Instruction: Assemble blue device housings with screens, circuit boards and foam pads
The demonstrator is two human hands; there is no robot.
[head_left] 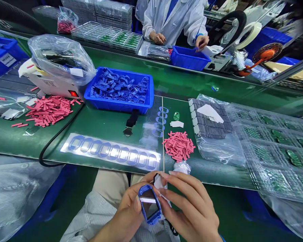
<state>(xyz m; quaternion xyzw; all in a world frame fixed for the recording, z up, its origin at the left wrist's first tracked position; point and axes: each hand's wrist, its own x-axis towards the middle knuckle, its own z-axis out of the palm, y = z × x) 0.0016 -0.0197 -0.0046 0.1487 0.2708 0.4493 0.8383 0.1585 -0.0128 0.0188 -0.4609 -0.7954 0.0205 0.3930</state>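
Note:
My left hand is closed around a blue plastic housing frame, tilted, with a dark, shiny panel inside it that reflects a white stripe. Just behind the frame, a small white-faced piece with a black edge sits between the fingertips of both hands. My right hand pinches at this piece, its thumb close against the side of the frame. The right fingertips partly cover the piece, so its full shape is hidden. Both hands are over my lap, before the bench edge.
Behind my hands lie a strip of oval stickers, pink strips and a strap-like black part. Farther back stands a blue bin of blue frames. Clear trays with green boards lie right. A co-worker sits opposite.

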